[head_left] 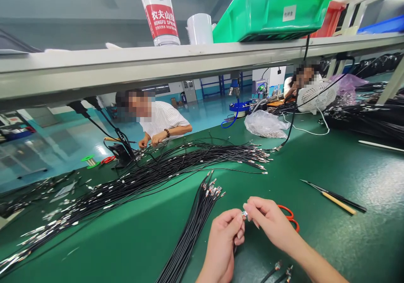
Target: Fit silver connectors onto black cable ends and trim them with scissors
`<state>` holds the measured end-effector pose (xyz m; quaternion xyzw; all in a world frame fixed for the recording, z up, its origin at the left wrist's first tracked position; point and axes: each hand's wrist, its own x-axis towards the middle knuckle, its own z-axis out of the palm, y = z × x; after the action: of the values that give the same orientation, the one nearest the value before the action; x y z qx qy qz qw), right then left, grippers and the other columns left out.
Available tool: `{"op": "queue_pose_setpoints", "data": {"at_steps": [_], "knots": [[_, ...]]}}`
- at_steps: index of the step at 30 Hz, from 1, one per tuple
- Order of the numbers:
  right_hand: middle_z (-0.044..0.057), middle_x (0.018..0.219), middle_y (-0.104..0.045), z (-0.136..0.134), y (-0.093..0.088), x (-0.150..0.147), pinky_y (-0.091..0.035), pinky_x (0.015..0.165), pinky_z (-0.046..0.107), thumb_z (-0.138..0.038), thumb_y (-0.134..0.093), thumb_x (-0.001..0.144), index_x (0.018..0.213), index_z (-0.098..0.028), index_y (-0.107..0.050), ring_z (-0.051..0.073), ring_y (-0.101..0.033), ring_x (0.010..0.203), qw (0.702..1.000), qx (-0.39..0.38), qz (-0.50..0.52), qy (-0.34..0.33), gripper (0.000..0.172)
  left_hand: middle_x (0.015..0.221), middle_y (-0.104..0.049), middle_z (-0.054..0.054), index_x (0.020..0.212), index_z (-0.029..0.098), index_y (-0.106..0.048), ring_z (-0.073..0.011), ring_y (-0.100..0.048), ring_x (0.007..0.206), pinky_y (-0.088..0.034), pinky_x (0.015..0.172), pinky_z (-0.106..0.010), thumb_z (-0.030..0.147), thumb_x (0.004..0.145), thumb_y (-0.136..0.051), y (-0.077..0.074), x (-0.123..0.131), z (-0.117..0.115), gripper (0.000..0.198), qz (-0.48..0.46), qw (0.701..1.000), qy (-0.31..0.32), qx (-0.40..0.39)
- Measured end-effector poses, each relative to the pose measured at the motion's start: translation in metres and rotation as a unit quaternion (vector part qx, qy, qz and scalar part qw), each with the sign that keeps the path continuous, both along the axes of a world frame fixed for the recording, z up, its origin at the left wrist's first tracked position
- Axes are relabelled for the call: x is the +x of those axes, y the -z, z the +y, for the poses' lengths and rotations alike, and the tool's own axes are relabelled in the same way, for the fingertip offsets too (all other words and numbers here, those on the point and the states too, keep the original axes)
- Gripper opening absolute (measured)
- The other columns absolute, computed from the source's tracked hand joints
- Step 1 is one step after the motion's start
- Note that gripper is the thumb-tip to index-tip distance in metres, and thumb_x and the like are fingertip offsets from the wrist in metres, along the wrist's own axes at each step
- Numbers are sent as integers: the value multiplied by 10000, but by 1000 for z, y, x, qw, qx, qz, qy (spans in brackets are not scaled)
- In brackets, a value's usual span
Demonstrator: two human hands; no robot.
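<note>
Between my two hands is a small metal cable connector (244, 214), mostly covered by my fingertips. My left hand (225, 236) is closed around it from the left, and a short piece of black cable shows beneath that hand. From the right, my right hand (267, 220) pinches the connector's other side with thumb and fingers. A bundle of black cables (189, 236) with metal ends lies just left of my left hand. Behind my right hand are red-handled scissors (293, 224), their blades hidden. A few cable ends with connectors (277, 266) lie below my right wrist.
A long pile of black cables (176, 161) crosses the green table (126, 241). Tweezers (315, 185) and a stick-like tool (339, 203) lie to the right. Behind are a plastic bag (267, 124), a white fan (317, 95) and two people. A shelf (189, 60) runs overhead.
</note>
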<state>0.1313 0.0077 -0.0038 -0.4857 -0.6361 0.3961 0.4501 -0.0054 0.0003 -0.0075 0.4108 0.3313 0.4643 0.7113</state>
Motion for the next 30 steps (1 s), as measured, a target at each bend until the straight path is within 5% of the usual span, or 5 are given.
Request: {"op": "queue_pose_setpoints", "data": {"at_steps": [7,17,30], "knots": [[-48,526,-313,-1,-4,-1,-255,497,237,-415,-382,839,541,-193,-349,111,-296,521,1000,3,-10,16,373,540,-389,40,723,106,-599,-45,-262,485,-157,444,-182,272,722,-648,-5,-2,1,173,21,1000,-8,-3],[-49,537,-273,-3,-3,-1,-244,490,235,-390,-391,835,538,-200,-282,109,-279,523,998,47,-34,29,369,673,-584,-19,693,121,-656,-102,-485,639,-403,630,-203,228,622,-723,-9,0,0,145,95,990,-85,68],[-46,530,-265,-3,-5,-2,-237,483,237,-394,-392,834,531,-200,-257,109,-270,523,996,55,-53,44,384,594,-510,-1,612,126,-642,-104,-416,584,-348,575,-213,193,687,-636,-11,0,-1,101,143,980,-98,98]]}}
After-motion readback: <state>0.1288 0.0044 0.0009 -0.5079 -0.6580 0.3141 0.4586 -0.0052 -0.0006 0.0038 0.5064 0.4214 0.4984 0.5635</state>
